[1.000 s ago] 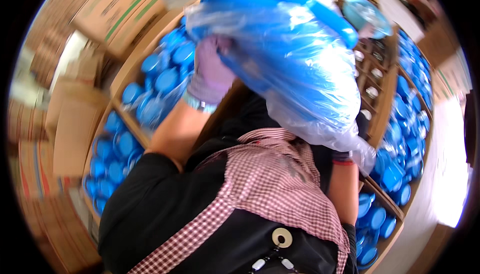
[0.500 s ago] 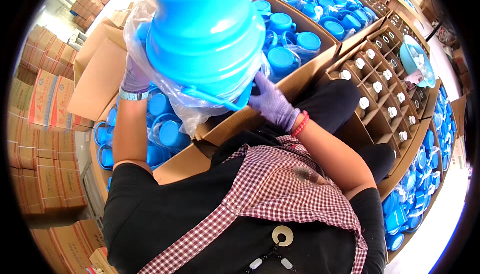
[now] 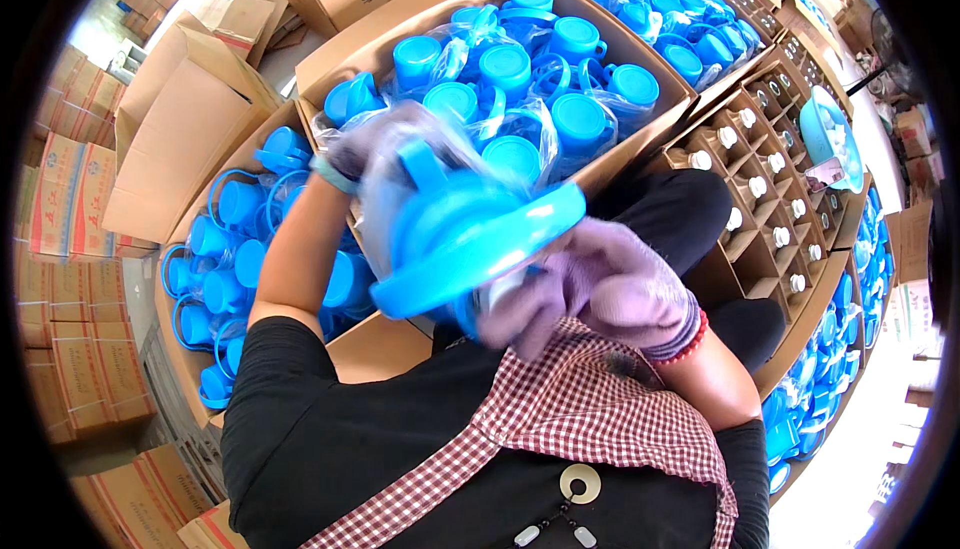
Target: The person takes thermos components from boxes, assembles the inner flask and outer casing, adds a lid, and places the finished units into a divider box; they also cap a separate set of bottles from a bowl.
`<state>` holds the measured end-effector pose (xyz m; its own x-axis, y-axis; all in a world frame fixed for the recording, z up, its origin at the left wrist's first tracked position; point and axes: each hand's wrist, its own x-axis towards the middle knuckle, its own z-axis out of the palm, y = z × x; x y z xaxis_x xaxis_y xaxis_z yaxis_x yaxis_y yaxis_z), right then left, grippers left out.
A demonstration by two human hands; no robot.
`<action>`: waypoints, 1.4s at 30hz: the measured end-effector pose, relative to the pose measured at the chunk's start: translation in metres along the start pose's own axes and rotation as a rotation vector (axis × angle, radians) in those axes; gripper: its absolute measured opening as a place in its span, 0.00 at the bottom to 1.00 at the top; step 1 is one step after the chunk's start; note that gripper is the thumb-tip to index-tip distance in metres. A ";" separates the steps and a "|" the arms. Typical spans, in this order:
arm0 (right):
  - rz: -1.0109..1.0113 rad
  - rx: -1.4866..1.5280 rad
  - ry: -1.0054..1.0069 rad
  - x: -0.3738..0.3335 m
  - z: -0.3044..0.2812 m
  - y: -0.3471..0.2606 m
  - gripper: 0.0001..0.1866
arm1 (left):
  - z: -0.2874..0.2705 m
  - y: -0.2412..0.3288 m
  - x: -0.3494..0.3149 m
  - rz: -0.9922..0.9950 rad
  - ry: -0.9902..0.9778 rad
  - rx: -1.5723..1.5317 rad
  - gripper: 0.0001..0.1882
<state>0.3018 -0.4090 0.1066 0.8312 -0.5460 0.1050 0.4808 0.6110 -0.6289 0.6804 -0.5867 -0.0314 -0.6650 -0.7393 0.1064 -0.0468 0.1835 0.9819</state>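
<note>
A blue plastic thermos jug (image 3: 470, 234), partly in a clear plastic bag, hangs tilted before my chest and is smeared by motion. My left hand (image 3: 378, 144), in a thin purple glove, grips its far, bagged end; the blurred fingers press on the bag. My right hand (image 3: 615, 284), gloved too, has curled fingers at the near end, against the jug's broad blue rim and a small whitish part beneath it. Just beyond the jug, a cardboard carton (image 3: 680, 114) holds several blue jugs in clear bags (image 3: 505, 69).
To my left stands another open carton of bagged blue jugs (image 3: 225, 289). At the right, a divided carton (image 3: 720, 244) holds white-capped bottles (image 3: 758, 187), with a light-blue basin (image 3: 830, 139) beyond. Stacked cartons (image 3: 95, 369) line the left side. My legs are between the boxes.
The jug has come down and nearer to me, tipping over from upright. My right hand has moved from its lower side to its near end, fingers now curled. The left hand keeps its hold.
</note>
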 end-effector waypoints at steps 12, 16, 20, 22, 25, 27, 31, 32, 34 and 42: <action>-0.214 -0.232 0.104 0.105 -0.066 0.019 0.33 | 0.021 -0.041 0.043 -0.203 -0.108 0.217 0.17; 0.081 -0.321 0.120 0.100 -0.101 0.075 0.38 | 0.022 -0.071 0.057 -0.344 -0.289 0.858 0.17; 0.130 -0.662 -0.131 0.092 -0.115 0.096 0.34 | 0.014 -0.115 0.037 -0.384 -0.516 0.865 0.29; 0.244 -0.668 -0.105 0.079 -0.114 0.070 0.23 | 0.012 -0.102 0.026 -0.486 -0.618 0.847 0.37; 0.247 -0.960 0.195 0.067 -0.138 0.036 0.13 | 0.014 -0.052 0.040 -0.501 -0.447 1.040 0.26; 0.062 -1.454 0.475 0.065 -0.165 0.030 0.11 | 0.041 -0.015 0.060 -0.354 -0.160 1.113 0.22; -0.121 -1.704 0.583 0.055 -0.213 0.050 0.10 | 0.115 -0.018 0.109 0.038 -0.206 1.058 0.45; -0.121 -1.680 0.574 0.052 -0.214 0.056 0.09 | 0.125 -0.042 0.109 -0.033 -0.256 1.147 0.56; -0.129 -1.711 0.487 0.038 -0.219 0.061 0.10 | 0.155 -0.049 0.117 -0.175 -0.233 1.359 0.65; -0.310 -1.851 0.326 0.009 -0.232 0.068 0.15 | 0.129 -0.016 0.127 -0.353 -0.472 1.303 0.62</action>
<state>0.2777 -0.5052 -0.1139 0.6029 -0.7066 0.3704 -0.4616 -0.6876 -0.5605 0.5008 -0.5998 -0.0534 -0.6434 -0.6374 -0.4241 -0.7265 0.6831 0.0755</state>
